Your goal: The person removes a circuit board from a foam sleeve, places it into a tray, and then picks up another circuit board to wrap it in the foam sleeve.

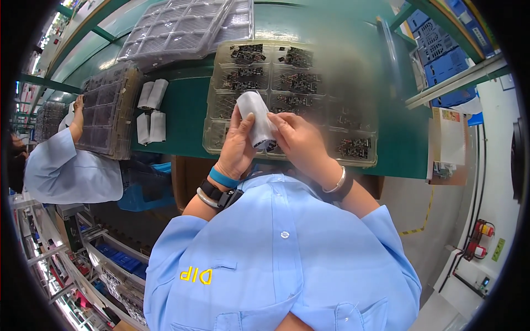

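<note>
A white wrapped bundle [254,115] is held up in front of my chest, above a divided clear plastic tray [269,80]. My left hand [236,146] is closed round its left side, thumb lying along the front. From the other side my right hand [302,139] pinches the bundle's right edge. Dark parts show at its lower end, too small to make out. Small dark electronic parts [298,81] lie in several compartments of the tray. A blurred patch hides some of the tray's right side.
Several white bundles [151,127] lie on the green table [182,105] to the left. Beyond them stands a stack of clear trays [105,110], where a co-worker's hand [79,102] rests. More clear trays [176,30] lie at the back. A paper board [448,140] hangs at the right edge.
</note>
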Tool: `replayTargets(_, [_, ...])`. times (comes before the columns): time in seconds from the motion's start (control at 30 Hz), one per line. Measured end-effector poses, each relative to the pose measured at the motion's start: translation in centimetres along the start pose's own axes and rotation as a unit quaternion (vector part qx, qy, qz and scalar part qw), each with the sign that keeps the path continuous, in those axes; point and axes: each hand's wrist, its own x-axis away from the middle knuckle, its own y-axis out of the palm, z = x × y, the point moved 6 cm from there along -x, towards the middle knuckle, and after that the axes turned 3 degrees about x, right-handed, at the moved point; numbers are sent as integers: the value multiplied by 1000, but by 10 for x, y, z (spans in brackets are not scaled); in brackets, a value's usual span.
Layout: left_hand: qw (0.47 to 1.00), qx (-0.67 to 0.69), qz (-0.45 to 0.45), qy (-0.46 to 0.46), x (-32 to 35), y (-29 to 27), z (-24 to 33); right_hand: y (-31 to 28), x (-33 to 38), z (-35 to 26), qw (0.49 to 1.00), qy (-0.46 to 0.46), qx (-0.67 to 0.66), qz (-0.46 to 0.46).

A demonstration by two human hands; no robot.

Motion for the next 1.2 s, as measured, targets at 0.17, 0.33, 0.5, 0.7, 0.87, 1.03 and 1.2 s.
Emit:
replayTargets(0.17, [997, -76, 4, 16, -9, -5, 3, 11, -7, -4, 998, -32, 47, 5])
replayTargets(0.33, [992, -116, 15, 36, -18, -6, 12, 19, -18, 0, 998, -20, 47, 24])
replayTargets(0.5, [991, -130, 19, 25, -19, -4, 18, 24, -25, 2, 999, -7, 27, 26])
replayTargets(0.7, [989, -145, -12, -6, -20, 1, 20, 25, -27, 10, 999, 37, -14, 32])
replayTargets(0.87, [992, -108, -56, -17, -23, -2, 17, 28, -19, 17, 973, 145, -170, 59])
replayTargets(1.03, [992, -100, -52, -48, -24, -8, 13, 29, -17, 18, 985, 123, -121, 24])
replayTargets(1.2, [991, -97, -39, -86, -22, -8, 10, 29, -15, 16, 1000, 21, -19, -2])
